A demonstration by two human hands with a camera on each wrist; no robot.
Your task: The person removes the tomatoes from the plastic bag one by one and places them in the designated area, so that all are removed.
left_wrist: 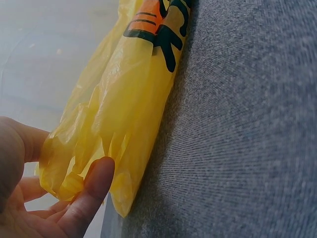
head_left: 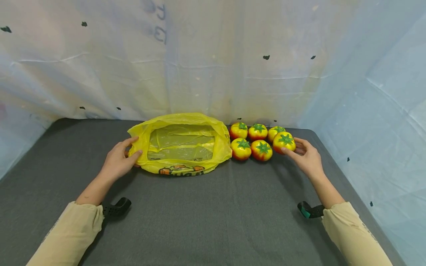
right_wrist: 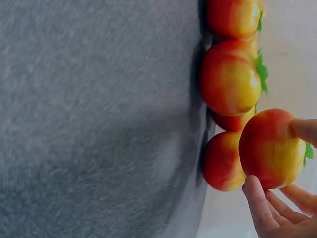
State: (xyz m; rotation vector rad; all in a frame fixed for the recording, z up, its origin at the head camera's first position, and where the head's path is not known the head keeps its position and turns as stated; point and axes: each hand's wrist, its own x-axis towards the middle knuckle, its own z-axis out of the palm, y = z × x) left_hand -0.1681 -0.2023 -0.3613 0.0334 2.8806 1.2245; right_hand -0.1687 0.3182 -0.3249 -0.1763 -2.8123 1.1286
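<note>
A yellow plastic bag (head_left: 181, 168) lies on the table with its mouth spread wide and facing up. At its left end my left hand (head_left: 118, 159) pinches the rim between thumb and fingers; the left wrist view shows the crumpled bag edge (left_wrist: 74, 163) between them. On the right, my right hand (head_left: 308, 157) grips a red-and-yellow tomato (head_left: 284, 143) with a green star-shaped top. In the right wrist view this held tomato (right_wrist: 270, 148) is raised off the table, with thumb and fingertips around it. Several like tomatoes (head_left: 261, 150) sit in two rows between bag and hand.
The dark grey table (head_left: 206, 214) ends at a pale plastic-sheet wall (head_left: 206, 74) behind the bag and tomatoes. Another sheet (head_left: 376, 129) stands along the right side. The front tomato nearest the bag (head_left: 241, 149) is close against its right end.
</note>
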